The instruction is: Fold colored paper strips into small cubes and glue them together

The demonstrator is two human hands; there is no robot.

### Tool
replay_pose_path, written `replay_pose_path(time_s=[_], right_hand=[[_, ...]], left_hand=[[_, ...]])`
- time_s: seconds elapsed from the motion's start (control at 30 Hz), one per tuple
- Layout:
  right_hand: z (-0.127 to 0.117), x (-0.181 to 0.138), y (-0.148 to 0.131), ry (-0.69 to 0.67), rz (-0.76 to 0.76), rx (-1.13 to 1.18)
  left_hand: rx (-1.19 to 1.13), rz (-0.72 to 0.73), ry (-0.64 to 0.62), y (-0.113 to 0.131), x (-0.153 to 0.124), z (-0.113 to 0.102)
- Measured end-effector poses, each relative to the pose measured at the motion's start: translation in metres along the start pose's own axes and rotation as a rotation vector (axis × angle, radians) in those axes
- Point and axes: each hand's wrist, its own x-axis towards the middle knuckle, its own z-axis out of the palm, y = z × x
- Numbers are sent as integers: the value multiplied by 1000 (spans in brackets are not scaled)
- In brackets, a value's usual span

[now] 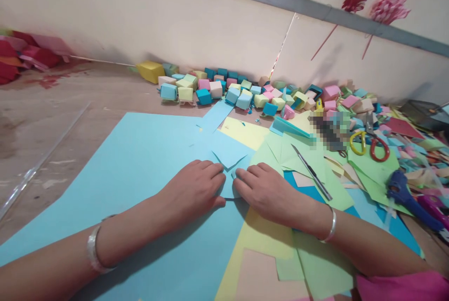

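Forearms [52,254] converge; left hand [196,184], right hand [264,188] curled palm-down on folded paper [229,191]; can't tell if grips closed.

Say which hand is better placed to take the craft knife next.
Likely the right hand: the craft knife lies nearer it, on its outer side; the left hand is farther, across the folded blue paper.

Smooth, matt folded paper [229,157] and a shiny metallic craft knife [312,172].
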Motion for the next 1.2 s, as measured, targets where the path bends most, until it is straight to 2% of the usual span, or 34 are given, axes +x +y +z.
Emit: replay_pose_path(time_s=[0.13, 0.33, 0.5, 0.63, 0.73, 1.2], right_hand=[[6, 1, 4, 20, 37, 102], [15, 7, 8, 59, 187, 466], [15, 9, 10, 82, 341, 593], [16, 11, 12, 42, 488, 583], [18, 13, 12, 23, 536, 559], [24, 13, 5, 27, 565, 436]], left_hand=[[-5, 0, 18, 1, -3, 1], [-66, 0, -7, -1, -2, 3], [-160, -129, -23, -8, 1, 8], [-313, -284, -31, -13, 7, 8], [-338, -365, -32, -13, 9, 7], [-345, -507, 15, -11, 7, 7]])
